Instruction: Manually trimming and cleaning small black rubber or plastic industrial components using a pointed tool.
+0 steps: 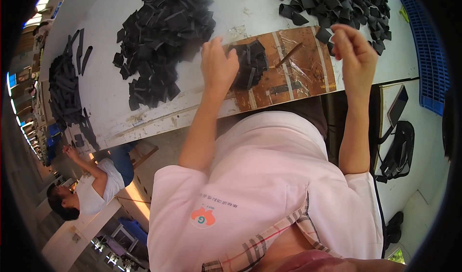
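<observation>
The left hand point(217, 65) presses flat, gripping nothing, on a small stack point(251, 65) of black pieces at frame centre-top, on a brown board point(288, 86); the right hand point(353, 50) hovers half-curled, apparently empty. The stack could topple or slide off the bench point(106, 89) if nudged
</observation>
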The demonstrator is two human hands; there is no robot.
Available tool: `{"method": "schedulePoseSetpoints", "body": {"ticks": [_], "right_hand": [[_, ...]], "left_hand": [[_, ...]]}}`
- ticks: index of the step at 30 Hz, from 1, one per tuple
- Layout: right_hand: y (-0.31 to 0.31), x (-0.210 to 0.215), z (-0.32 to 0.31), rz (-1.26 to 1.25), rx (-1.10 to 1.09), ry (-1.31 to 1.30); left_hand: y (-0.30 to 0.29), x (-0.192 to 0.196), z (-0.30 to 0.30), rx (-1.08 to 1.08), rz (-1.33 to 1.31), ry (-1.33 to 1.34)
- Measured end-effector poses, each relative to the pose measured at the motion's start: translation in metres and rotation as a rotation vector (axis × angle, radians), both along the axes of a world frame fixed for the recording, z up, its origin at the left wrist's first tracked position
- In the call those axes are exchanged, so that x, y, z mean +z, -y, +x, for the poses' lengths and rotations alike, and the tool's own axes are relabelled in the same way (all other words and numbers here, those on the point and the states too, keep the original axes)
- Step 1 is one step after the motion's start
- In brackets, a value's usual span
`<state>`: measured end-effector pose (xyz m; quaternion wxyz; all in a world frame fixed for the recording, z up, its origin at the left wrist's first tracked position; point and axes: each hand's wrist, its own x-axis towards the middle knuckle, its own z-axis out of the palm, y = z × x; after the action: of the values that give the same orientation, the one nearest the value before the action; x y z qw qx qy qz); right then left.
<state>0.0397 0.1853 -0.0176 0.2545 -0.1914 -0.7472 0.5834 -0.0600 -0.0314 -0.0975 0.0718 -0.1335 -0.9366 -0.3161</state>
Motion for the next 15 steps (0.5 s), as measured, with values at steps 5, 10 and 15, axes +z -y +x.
{"method": "schedulePoseSetpoints", "body": {"ticks": [5,10,15], "right_hand": [[0.045,-0.017,0.020,-0.043,0.256,0.267],[0.064,-0.014,0.014,0.159,0.485,0.264],[0.068,-0.014,0.012,0.217,0.521,0.256]], "left_hand": [[0.010,-0.020,-0.009,-0.126,0.007,0.145],[0.011,-0.025,-0.013,-0.120,0.029,0.094],[0.008,-0.026,-0.011,-0.118,0.016,0.106]]}}
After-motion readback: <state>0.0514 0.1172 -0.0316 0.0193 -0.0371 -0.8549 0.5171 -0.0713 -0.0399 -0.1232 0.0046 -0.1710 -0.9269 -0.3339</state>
